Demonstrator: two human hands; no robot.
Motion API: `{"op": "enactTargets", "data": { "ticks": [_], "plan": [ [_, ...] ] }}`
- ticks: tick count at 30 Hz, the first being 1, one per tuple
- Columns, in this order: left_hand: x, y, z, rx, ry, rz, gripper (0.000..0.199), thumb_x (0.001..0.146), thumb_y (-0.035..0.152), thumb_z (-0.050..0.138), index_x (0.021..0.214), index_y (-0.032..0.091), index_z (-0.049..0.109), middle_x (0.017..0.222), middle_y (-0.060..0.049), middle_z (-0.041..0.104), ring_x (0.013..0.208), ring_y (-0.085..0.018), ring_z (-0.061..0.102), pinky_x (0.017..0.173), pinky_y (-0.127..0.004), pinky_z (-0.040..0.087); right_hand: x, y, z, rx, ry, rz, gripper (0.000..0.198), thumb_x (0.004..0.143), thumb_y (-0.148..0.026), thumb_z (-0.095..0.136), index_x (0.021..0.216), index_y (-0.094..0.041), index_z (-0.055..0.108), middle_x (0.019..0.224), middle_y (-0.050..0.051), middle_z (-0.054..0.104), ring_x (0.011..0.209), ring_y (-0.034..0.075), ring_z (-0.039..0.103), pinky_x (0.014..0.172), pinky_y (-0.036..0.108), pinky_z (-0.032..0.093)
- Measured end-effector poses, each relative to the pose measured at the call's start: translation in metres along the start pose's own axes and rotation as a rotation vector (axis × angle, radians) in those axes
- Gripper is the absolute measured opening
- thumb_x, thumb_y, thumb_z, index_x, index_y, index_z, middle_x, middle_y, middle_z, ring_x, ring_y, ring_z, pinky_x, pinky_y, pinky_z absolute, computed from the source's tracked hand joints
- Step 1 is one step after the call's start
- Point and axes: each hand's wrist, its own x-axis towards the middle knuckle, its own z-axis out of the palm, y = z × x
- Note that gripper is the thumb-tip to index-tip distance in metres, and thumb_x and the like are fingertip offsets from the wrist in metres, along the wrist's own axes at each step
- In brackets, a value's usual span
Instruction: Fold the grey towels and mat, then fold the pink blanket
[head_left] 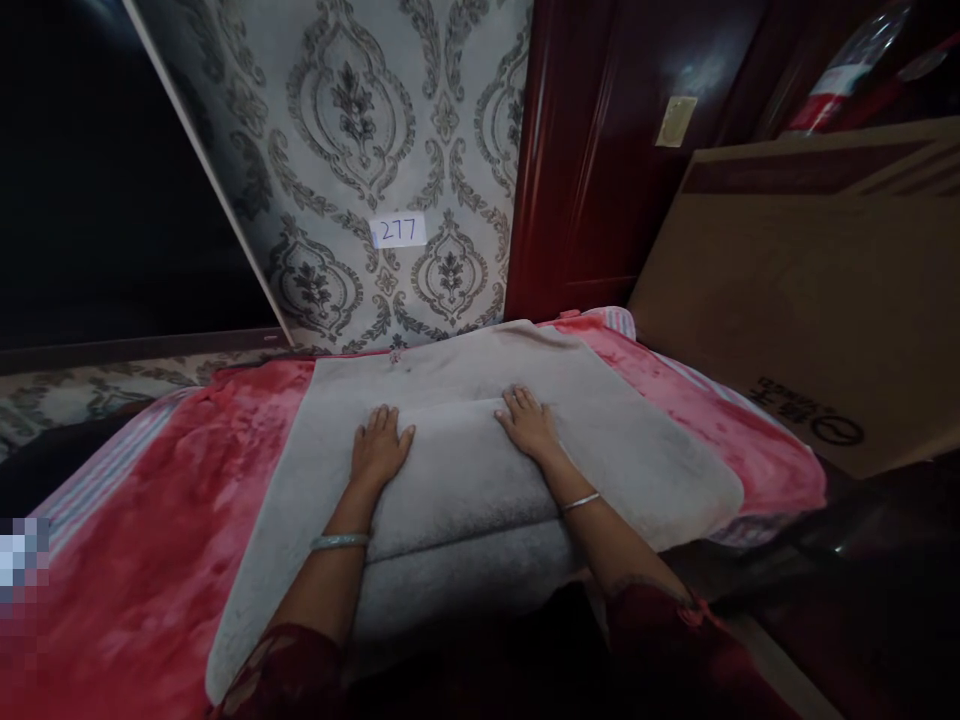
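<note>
A grey plush cloth, like a small blanket or mat (pixel 465 470), lies spread out over a red and pink fuzzy blanket (pixel 172 500). My left hand (pixel 379 447) rests palm down on the left part of the grey cloth, fingers spread. On its right part my right hand (pixel 527 422) lies flat too, with the fingers apart. Neither hand grips anything. Between me and the hands a crease runs across the cloth. The near edge of the cloth disappears in shadow by my body.
A large cardboard box (pixel 795 290) stands at the right, with a plastic bottle (pixel 855 70) above it. Behind the cloth rises a patterned wall bearing a paper marked 277 (pixel 399 230). A dark screen (pixel 120 180) fills the upper left, and a dark red door (pixel 600 150) stands beside the wall.
</note>
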Motion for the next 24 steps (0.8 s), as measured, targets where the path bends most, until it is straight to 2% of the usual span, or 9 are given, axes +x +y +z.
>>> {"op": "enactTargets", "data": {
  "ticks": [18, 20, 24],
  "plan": [
    [0.005, -0.001, 0.001, 0.055, -0.010, 0.020, 0.068, 0.102, 0.047, 0.027, 0.155, 0.007, 0.038, 0.165, -0.019, 0.031, 0.155, -0.030, 0.026, 0.121, -0.052, 0.030, 0.001, 0.000, 0.000, 0.054, 0.009, 0.009, 0.062, 0.105, -0.051, 0.029, 0.160, -0.022, 0.033, 0.170, 0.009, 0.019, 0.157, 0.023, 0.015, 0.122, 0.054, 0.022],
    [0.006, -0.003, 0.003, 0.060, -0.004, 0.020, 0.067, 0.102, 0.047, 0.027, 0.155, 0.008, 0.039, 0.165, -0.018, 0.032, 0.155, -0.029, 0.026, 0.121, -0.051, 0.031, 0.004, 0.003, -0.003, 0.078, -0.023, 0.014, 0.063, 0.105, -0.051, 0.028, 0.161, -0.023, 0.032, 0.171, 0.009, 0.017, 0.157, 0.023, 0.013, 0.123, 0.054, 0.020],
    [0.009, -0.009, 0.009, 0.062, 0.021, 0.021, 0.065, 0.100, 0.046, 0.031, 0.155, 0.010, 0.040, 0.164, -0.017, 0.033, 0.154, -0.028, 0.028, 0.121, -0.048, 0.032, 0.013, 0.014, -0.009, 0.165, -0.178, -0.020, 0.061, 0.107, -0.045, 0.019, 0.163, -0.024, 0.026, 0.171, 0.006, 0.012, 0.158, 0.021, 0.011, 0.123, 0.053, 0.020]
  ]
}}
